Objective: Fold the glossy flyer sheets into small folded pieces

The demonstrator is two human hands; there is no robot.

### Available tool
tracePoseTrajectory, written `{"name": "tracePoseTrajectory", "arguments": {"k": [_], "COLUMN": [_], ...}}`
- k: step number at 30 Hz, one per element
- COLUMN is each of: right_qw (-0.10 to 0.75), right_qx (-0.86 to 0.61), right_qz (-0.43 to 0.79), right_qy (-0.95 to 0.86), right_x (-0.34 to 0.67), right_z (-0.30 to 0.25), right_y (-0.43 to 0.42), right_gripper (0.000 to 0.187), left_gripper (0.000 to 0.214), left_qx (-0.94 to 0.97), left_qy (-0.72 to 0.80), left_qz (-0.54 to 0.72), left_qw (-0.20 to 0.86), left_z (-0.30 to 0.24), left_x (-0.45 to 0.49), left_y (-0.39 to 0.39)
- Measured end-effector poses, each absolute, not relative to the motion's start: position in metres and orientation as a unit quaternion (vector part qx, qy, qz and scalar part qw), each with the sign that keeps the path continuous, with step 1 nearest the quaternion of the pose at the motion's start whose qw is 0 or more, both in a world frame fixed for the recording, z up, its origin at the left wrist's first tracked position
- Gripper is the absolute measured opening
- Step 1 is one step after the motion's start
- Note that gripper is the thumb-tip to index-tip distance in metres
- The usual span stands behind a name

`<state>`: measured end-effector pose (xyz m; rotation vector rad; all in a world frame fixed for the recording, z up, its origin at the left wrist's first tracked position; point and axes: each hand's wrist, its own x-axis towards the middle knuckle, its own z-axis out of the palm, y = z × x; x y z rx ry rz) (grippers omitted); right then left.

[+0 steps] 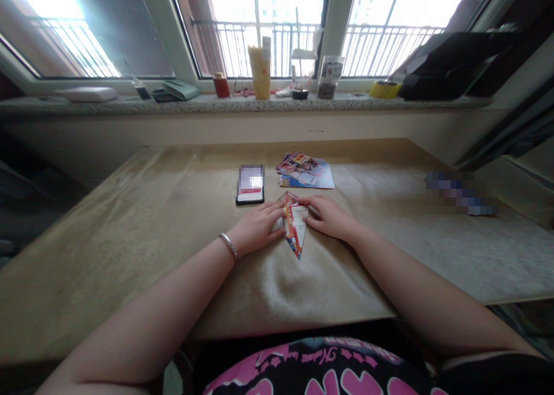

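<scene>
A sheet of printed paper (296, 224), folded into a kite shape with its long point toward me, lies on the table between my hands. My left hand (258, 227) presses on its left edge, the fingers closed on the paper. On the opposite side my right hand (326, 215) grips the upper right edge with thumb and fingers. White, red, orange and blue print shows on the folded faces. My fingers cover parts of both side edges. A silver bangle sits on my left wrist.
Just beyond my left hand lies a phone (250, 185) with its screen lit. A small pile of colourful printed leaflets (307, 172) is behind the folded paper. A blurred dark object (461, 194) rests far right. Cups and jars line the windowsill (190, 103).
</scene>
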<state>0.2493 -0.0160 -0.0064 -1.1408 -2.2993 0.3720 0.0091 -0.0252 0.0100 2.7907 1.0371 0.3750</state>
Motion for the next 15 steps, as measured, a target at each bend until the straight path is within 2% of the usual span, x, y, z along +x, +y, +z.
{"name": "tracePoseTrajectory", "arguments": {"k": [5,11,15], "right_qw": [0.303,0.37,0.341], "right_qx": [-0.416,-0.444,-0.456], "right_qz": [0.189,0.228,0.246], "right_qy": [-0.836,-0.784,-0.784], "right_x": [0.2515,0.254,0.2591], "right_z": [-0.0087,-0.0059,-0.004], "right_y": [-0.014,-0.0131,-0.0111], "right_gripper": [0.042,0.029,0.032], "left_gripper": [0.048,0.055,0.058], "left_qx": [0.915,0.913,0.914], "left_qy": [0.37,0.373,0.369], "left_qz": [0.133,0.136,0.142], "left_qw": [0.088,0.095,0.096], "left_z": [0.0106,0.0103,0.0085], "left_x": [0.0091,0.0091,0.0085], "left_y": [-0.0243,-0.0247,-0.0233]}}
